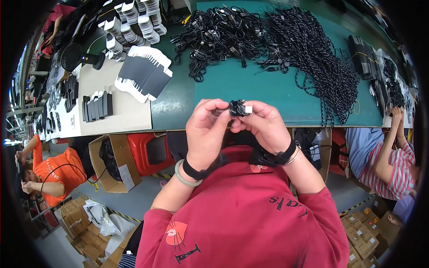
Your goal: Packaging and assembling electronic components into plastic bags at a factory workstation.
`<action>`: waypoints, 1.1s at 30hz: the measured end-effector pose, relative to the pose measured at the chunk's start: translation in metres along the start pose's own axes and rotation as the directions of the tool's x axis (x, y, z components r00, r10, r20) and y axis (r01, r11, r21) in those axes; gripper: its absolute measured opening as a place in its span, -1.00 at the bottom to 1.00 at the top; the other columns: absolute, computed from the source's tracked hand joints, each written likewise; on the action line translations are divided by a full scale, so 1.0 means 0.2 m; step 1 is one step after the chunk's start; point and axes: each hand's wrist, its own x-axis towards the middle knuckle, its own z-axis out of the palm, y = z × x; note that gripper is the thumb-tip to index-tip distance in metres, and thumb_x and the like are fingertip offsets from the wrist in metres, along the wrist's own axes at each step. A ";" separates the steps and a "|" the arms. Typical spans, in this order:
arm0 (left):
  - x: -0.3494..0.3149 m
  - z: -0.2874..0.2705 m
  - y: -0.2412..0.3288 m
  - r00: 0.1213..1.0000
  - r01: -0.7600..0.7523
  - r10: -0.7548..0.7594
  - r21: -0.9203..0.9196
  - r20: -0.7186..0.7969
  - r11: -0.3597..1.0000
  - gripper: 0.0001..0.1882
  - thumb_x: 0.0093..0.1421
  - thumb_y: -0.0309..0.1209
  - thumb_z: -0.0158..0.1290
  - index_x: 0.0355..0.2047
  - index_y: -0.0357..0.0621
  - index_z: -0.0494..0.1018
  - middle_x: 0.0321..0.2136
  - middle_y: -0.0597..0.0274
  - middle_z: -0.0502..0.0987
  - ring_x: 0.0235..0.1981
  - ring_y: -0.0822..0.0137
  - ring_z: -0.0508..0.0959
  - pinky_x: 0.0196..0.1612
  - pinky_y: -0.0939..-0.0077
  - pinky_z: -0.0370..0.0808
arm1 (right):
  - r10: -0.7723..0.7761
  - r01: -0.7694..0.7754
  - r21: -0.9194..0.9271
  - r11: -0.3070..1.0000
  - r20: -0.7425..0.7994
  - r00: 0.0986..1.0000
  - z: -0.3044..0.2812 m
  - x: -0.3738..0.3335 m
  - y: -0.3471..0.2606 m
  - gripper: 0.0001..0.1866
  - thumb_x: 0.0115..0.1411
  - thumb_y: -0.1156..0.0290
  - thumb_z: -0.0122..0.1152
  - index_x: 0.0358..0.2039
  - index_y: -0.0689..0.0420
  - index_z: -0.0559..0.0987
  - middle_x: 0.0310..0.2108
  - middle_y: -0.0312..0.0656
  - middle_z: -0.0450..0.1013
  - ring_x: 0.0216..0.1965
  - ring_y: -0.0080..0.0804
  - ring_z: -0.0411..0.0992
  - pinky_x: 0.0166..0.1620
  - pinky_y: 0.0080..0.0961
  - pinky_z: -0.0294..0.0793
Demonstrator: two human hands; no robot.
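A small black coiled cable (237, 108) is held up in front of my chest, near the front edge of the green table (250, 91). My left hand (206, 129) pinches its left end between thumb and fingers. At the other end, my right hand (267, 127) grips the coil beside a white, squarish tip (248, 109), perhaps a plug cover. Straight ahead lies a heap of black coiled cables (228, 33) with metal plugs. To its right spreads a large pile of loose black-and-white braided cables (308, 58).
At the left are fanned black-and-white card sleeves (145, 73), stacked white cards (129, 27), upright black boxes (97, 107) and a small fan (73, 57). Co-workers sit left in orange (62, 176) and right in stripes (380, 167). A red stool (147, 154) and cardboard box (116, 163) stand below.
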 end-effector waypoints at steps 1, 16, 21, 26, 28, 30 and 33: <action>0.00 0.00 0.01 1.000 -0.001 0.001 0.001 -0.003 1.000 -0.74 0.26 -0.72 0.05 -0.06 -0.28 0.47 -0.19 0.23 0.48 -0.20 0.43 0.56 -0.11 0.55 0.55 | -0.024 0.023 -0.027 0.999 -0.044 0.999 0.03 -0.01 0.00 -0.70 0.36 0.44 0.11 0.05 0.29 0.51 -0.16 -0.17 0.57 -0.17 -0.45 0.55 -0.03 -0.42 0.57; 0.02 -0.14 0.08 0.985 -0.084 0.016 0.393 0.173 0.916 -0.72 0.20 -0.67 0.12 -0.07 -0.27 0.52 -0.19 0.15 0.49 -0.17 0.34 0.53 -0.13 0.54 0.49 | 0.033 -0.037 -0.080 0.996 -0.050 0.998 0.01 0.05 -0.01 -0.71 0.33 0.44 0.18 0.02 0.27 0.55 -0.13 -0.22 0.56 -0.15 -0.48 0.54 -0.03 -0.51 0.53; 0.25 -0.44 0.14 0.949 -0.285 0.259 0.833 0.178 0.474 -0.74 0.16 -0.57 0.17 -0.11 -0.29 0.52 -0.21 0.02 0.51 -0.18 0.05 0.54 -0.10 0.34 0.48 | -0.018 -0.001 -0.242 0.970 -0.077 0.997 -0.01 0.05 -0.07 -0.69 0.29 0.50 0.21 0.03 0.28 0.53 -0.15 -0.21 0.55 -0.17 -0.47 0.54 -0.04 -0.51 0.54; 0.40 -0.65 0.17 0.943 -0.025 0.334 0.999 0.009 0.043 -0.69 0.10 -0.46 0.26 -0.16 -0.31 0.50 -0.18 -0.05 0.49 -0.16 -0.08 0.46 -0.03 0.17 0.42 | -0.048 0.026 -0.338 0.941 -0.054 0.997 0.03 0.05 -0.13 -0.66 0.25 0.54 0.24 0.05 0.30 0.51 -0.15 -0.20 0.54 -0.18 -0.47 0.54 -0.03 -0.51 0.54; 0.42 -0.70 0.16 0.979 0.054 0.198 0.998 -0.055 0.008 -0.61 0.06 -0.42 0.30 -0.13 -0.32 0.47 -0.17 -0.07 0.48 -0.14 -0.08 0.43 0.00 0.16 0.40 | -0.046 0.027 -0.348 0.937 -0.047 0.998 0.04 0.05 -0.13 -0.65 0.25 0.55 0.24 0.05 0.30 0.51 -0.15 -0.20 0.54 -0.18 -0.47 0.54 -0.03 -0.51 0.54; 0.43 -0.72 0.15 0.988 0.090 0.129 0.996 -0.087 -0.013 -0.56 0.04 -0.40 0.33 -0.12 -0.32 0.46 -0.16 -0.08 0.47 -0.13 -0.08 0.42 0.02 0.16 0.39 | -0.048 0.029 -0.363 0.931 -0.044 0.998 0.04 0.05 -0.14 -0.64 0.25 0.56 0.24 0.06 0.30 0.50 -0.15 -0.21 0.54 -0.18 -0.48 0.54 -0.01 -0.51 0.54; 0.43 -0.72 0.15 0.985 0.087 0.149 0.996 -0.084 -0.014 -0.47 -0.01 -0.37 0.38 -0.09 -0.33 0.41 -0.19 -0.10 0.47 -0.17 -0.12 0.46 -0.03 0.13 0.43 | -0.042 0.023 -0.368 0.929 -0.045 0.998 0.04 0.05 -0.15 -0.64 0.24 0.58 0.24 0.05 0.31 0.51 -0.13 -0.21 0.52 -0.16 -0.49 0.52 -0.02 -0.52 0.54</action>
